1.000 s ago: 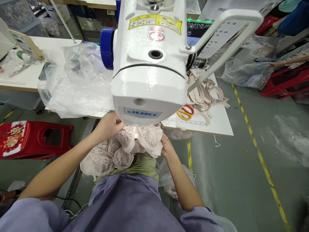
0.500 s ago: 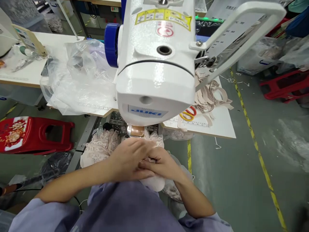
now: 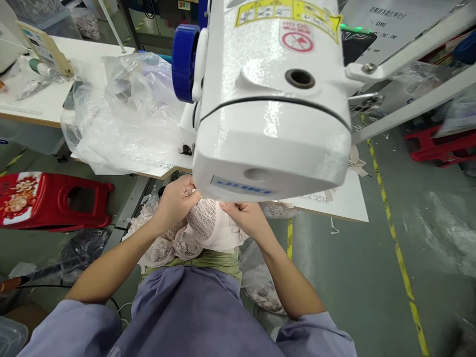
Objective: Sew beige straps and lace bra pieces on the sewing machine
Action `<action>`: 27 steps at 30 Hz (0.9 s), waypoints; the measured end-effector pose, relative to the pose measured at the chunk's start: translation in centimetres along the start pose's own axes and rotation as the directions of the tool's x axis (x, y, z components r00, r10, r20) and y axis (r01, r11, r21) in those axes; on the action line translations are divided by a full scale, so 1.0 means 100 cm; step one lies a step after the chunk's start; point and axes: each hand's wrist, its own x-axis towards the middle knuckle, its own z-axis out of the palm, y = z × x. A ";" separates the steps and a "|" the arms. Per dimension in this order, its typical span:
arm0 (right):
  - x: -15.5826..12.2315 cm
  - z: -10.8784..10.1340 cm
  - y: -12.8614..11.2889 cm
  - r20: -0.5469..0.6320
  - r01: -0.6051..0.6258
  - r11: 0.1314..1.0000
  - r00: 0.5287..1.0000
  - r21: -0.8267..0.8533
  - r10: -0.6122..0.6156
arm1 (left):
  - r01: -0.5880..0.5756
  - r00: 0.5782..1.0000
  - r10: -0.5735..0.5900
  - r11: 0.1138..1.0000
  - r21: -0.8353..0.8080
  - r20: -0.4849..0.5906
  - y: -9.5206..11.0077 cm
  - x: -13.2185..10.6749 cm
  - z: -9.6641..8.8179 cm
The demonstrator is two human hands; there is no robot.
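Observation:
A white sewing machine (image 3: pixel 271 114) fills the upper middle of the head view, its head hanging over my hands. Below it lies a pale pink lace garment (image 3: pixel 208 228), bunched over my lap. My left hand (image 3: pixel 176 201) is closed on the lace at its left edge, right under the machine head. My right hand (image 3: pixel 243 215) pinches the lace on its right side, fingers curled. The needle area is hidden behind the machine head.
Crumpled clear plastic bags (image 3: pixel 122 114) lie on the white table (image 3: pixel 345 198) left of the machine. A red plastic stool (image 3: pixel 55 201) stands on the floor at left, another red stool (image 3: pixel 442 144) at right. A yellow floor line (image 3: pixel 394 243) runs along the right.
My hands were clasped together over the lace on my lap; now they are apart and raised, holding the lace under the machine head. The camera has moved closer to the machine.

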 end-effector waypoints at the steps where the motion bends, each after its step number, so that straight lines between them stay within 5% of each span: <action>1: 0.001 -0.001 0.000 0.003 0.000 1.000 1.000 0.002 0.000 | -0.004 1.000 0.004 1.000 0.002 0.000 -0.001 0.002 0.000; 13: 0.008 -0.006 0.002 0.073 0.030 0.995 0.997 0.096 -0.038 | -0.043 0.999 0.042 0.995 0.086 0.010 0.002 0.006 -0.001; 19: 0.004 0.001 0.016 0.011 -0.008 0.996 1.000 0.092 0.007 | 0.000 1.000 0.000 0.994 0.110 0.003 -0.012 0.000 -0.005; 24: -0.009 0.004 0.033 -0.040 0.002 0.987 0.999 0.163 0.005 | 0.154 0.975 -0.169 0.982 -0.110 -0.144 -0.046 -0.038 0.011; 27: -0.018 0.002 0.040 -0.057 0.013 0.988 0.998 0.151 -0.005 | 0.131 0.988 -0.145 0.968 -0.213 -0.049 -0.071 -0.078 0.032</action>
